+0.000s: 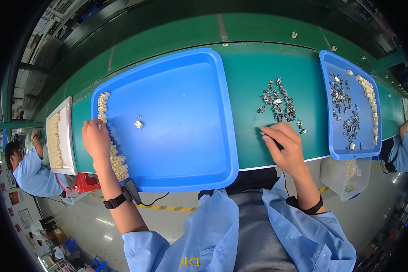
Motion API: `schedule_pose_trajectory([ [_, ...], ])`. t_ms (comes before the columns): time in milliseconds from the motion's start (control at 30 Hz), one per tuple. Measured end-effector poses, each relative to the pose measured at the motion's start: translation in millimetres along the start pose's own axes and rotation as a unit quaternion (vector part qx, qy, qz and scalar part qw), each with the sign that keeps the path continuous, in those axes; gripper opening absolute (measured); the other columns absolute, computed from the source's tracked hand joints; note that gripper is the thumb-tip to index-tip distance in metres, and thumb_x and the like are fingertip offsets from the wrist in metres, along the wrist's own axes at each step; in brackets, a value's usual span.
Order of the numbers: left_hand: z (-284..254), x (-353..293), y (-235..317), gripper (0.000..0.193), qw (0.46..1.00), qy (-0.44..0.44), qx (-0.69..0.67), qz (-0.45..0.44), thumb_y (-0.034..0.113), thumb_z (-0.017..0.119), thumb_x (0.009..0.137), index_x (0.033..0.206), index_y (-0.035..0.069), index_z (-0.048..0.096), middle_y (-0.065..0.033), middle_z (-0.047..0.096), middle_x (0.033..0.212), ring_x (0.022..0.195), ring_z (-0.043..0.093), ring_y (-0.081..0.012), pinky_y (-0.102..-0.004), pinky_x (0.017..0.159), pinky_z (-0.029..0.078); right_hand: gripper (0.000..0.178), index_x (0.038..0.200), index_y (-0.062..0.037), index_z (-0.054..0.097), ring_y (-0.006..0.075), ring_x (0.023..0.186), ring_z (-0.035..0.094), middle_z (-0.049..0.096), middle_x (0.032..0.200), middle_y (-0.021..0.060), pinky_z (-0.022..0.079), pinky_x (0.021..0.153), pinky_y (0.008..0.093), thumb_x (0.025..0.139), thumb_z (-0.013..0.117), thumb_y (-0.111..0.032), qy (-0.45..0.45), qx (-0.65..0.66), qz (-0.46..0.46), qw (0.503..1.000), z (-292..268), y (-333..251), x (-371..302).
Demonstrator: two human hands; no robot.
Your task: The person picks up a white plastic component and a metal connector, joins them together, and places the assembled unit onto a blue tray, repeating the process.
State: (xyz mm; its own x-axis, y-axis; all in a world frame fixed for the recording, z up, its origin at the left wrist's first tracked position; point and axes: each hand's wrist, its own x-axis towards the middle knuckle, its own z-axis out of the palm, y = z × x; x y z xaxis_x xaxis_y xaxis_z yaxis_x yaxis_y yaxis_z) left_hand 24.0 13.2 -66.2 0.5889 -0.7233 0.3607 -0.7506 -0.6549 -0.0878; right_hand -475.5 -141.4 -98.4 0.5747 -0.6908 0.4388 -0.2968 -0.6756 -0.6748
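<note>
A row of small cream parts point(119, 164) lines the left inner side of a large blue tray point(181, 95). My left hand point(95, 141) reaches over that side, its fingertips closed at the row around one of the cream parts, mostly hidden by the fingers. On the green bench, my right hand point(285, 147) pinches a small metal piece point(262, 133) between thumb and forefinger. Just beyond it lies a loose pile of shiny metal pieces point(278, 100). One cream part point(138, 124) sits apart on the tray's floor, with a tiny piece beside it.
At the right, a smaller blue tray point(331, 136) holds metal pieces and a line of cream parts. A clear plastic bin point(344, 181) stands below it. At the left is a white box point(68, 136) of cream parts. Co-workers point(34, 170) sit at both ends.
</note>
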Motion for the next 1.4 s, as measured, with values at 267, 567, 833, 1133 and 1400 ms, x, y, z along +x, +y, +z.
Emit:
schedule_pose_trajectory([
  [267, 4, 8, 1, 0.011, 0.999, -0.037, -0.016, -0.031, 0.01, 0.07, 0.089, 0.096, 0.002, 0.07, -0.0147, 0.065, 0.101, 0.101, 0.062, -0.036, -0.046, 0.09, 0.051, 0.028, 0.111, 0.004, 0.074, 0.0242, 0.078, 0.063, 0.067, 0.088, 0.0126, 0.049, 0.068, 0.0327, 0.085, 0.067, 0.011, 0.004, 0.021, 0.022, 1.0, 0, 1, 1],
  [567, -14, -11, 21, 0.012, 0.991, 0.058, -0.059, 0.109, 0.009, 0.07, 0.084, 0.087, 0.0, 0.063, -0.0141, 0.07, 0.1, 0.094, 0.065, -0.0369, -0.0443, 0.084, 0.052, 0.021, 0.106, 0.0054, 0.073, 0.0244, 0.077, 0.064, 0.068, 0.089, 0.0129, 0.051, 0.069, 0.0325, 0.085, 0.07, 0.009, 0.014, 0.044, 0.015, 0.999, -1, 5, -1],
  [833, -51, -85, 85, 0.009, 0.959, -0.07, -0.274, 0.031, 0.0, 0.066, 0.082, 0.086, 0.0, 0.058, -0.0166, 0.075, 0.101, 0.082, 0.071, -0.0313, -0.039, 0.079, 0.055, 0.016, 0.1, 0.0048, 0.073, 0.0238, 0.077, 0.067, 0.071, 0.09, 0.0146, 0.053, 0.069, 0.0317, 0.084, 0.072, 0.008, 0.014, 0.054, 0.037, 0.998, 0, 1, -2],
  [1133, -79, -136, 159, 0.026, 0.855, -0.003, -0.511, 0.093, -0.008, 0.07, 0.081, 0.106, -0.004, 0.067, -0.0159, 0.074, 0.099, 0.086, 0.072, -0.0296, -0.0355, 0.077, 0.056, 0.014, 0.1, 0.0053, 0.073, 0.0242, 0.079, 0.069, 0.074, 0.092, 0.0163, 0.054, 0.072, 0.0326, 0.086, 0.073, 0.007, 0.006, 0.193, 0.062, 0.979, -1, -12, 1],
  [1400, -109, -143, 213, 0.039, 0.768, 0.011, -0.594, 0.24, -0.008, 0.08, 0.075, 0.112, -0.008, 0.067, -0.0202, 0.069, 0.096, 0.084, 0.068, -0.033, -0.0374, 0.071, 0.055, 0.017, 0.098, -0.0003, 0.074, 0.0204, 0.075, 0.069, 0.074, 0.091, 0.011, 0.048, 0.07, 0.0342, 0.083, 0.076, 0.007, 0.008, 0.327, -0.095, 0.94, -13, -76, 40],
])
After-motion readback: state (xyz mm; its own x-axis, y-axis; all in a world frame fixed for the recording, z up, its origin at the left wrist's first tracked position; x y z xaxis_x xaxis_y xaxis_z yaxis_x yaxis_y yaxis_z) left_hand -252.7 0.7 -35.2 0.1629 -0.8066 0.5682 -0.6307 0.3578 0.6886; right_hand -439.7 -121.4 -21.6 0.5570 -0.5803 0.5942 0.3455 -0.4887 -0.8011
